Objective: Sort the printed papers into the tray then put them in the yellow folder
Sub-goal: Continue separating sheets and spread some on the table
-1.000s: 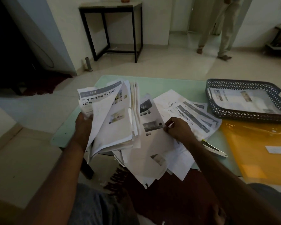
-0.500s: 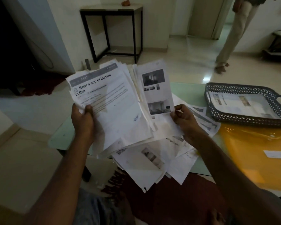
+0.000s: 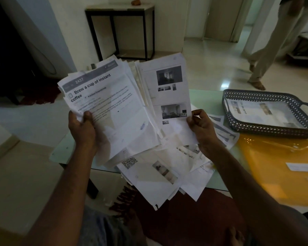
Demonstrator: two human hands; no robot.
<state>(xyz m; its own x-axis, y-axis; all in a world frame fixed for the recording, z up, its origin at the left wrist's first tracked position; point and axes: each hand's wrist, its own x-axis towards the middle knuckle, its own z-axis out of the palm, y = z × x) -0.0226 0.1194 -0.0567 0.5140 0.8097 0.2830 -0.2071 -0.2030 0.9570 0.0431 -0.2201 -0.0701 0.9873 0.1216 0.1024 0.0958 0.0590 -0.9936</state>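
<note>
My left hand [image 3: 83, 127] grips a thick stack of printed papers [image 3: 112, 110], top sheet headed "Brew a cup of instant coffee", raised above the glass table [image 3: 205, 99]. My right hand [image 3: 200, 128] pinches the lower right edge of a single printed sheet with photos [image 3: 167, 89], held upright beside the stack. More loose papers [image 3: 160, 173] lie spread on the table below, some hanging over its near edge. A grey lattice tray [image 3: 267, 128] with papers in it sits at the right. The yellow folder [image 3: 277, 167] lies in front of the tray.
A person's legs [image 3: 272, 41] stand on the tiled floor beyond the table at the right. A black-framed side table [image 3: 121, 31] stands against the far wall. A dark red rug [image 3: 176, 215] lies under the table's near edge.
My right hand picked one photo sheet off the table pile and raised it beside the stack. My left hand lifted the stack and turned it flat towards me. The person behind stepped right.
</note>
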